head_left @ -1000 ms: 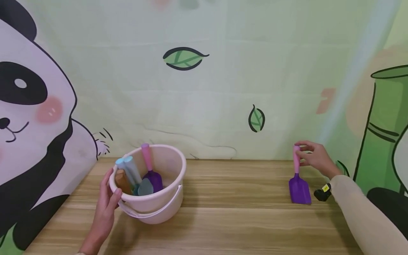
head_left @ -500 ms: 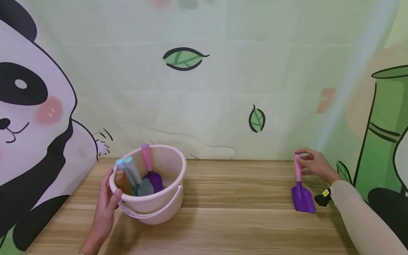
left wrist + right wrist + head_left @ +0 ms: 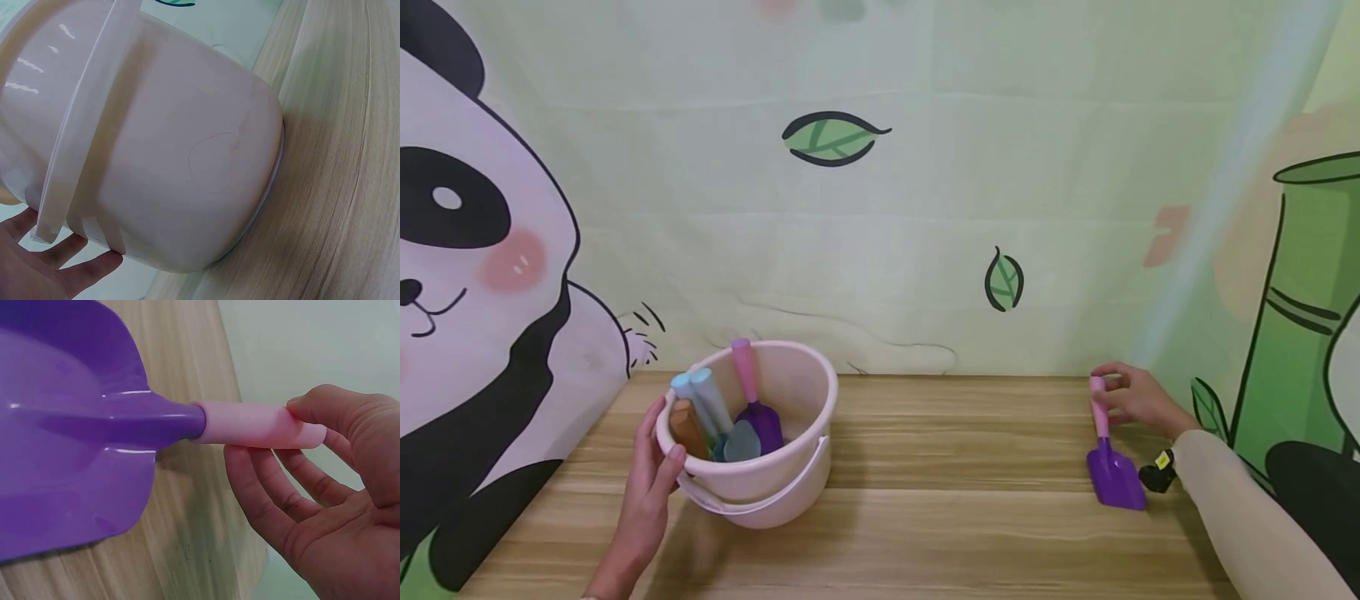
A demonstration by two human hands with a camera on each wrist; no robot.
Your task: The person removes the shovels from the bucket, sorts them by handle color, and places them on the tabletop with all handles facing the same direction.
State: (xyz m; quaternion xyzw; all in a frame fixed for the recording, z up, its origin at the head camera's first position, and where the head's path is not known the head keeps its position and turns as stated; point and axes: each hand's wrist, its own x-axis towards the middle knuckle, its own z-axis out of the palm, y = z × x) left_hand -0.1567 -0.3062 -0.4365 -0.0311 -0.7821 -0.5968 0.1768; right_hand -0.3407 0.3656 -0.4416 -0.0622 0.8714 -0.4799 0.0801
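Note:
On the left of the head view, my left hand (image 3: pixel 651 483) grips a pale pink bucket (image 3: pixel 737 483) at its left side, thumb over the rim. In the left wrist view, the fingertips touch the bucket's outer wall (image 3: pixel 187 137). Inside lean a purple toy shovel with a pink handle (image 3: pixel 763 425), two light-blue cylindrical handles (image 3: pixel 711 396), a brown piece (image 3: pixel 688 427) and a grey-teal piece (image 3: pixel 742 442). At the right, my right hand (image 3: pixel 1138 398) pinches the pink handle of a second purple toy shovel (image 3: pixel 1116 482) between thumb and fingers, its blade pointing down close over the table.
A wood-grain table (image 3: pixel 955 517) spans the view, with a fabric backdrop (image 3: pixel 925 208) of a panda, leaves and bamboo rising behind it. The bucket's carrying handle (image 3: pixel 808 467) hangs down at its front. A small black device (image 3: pixel 1157 473) sits at my right wrist.
My right hand has lowered the shovel toward me, and its blade has tipped slightly to the right. The left hand and the bucket stay as they were.

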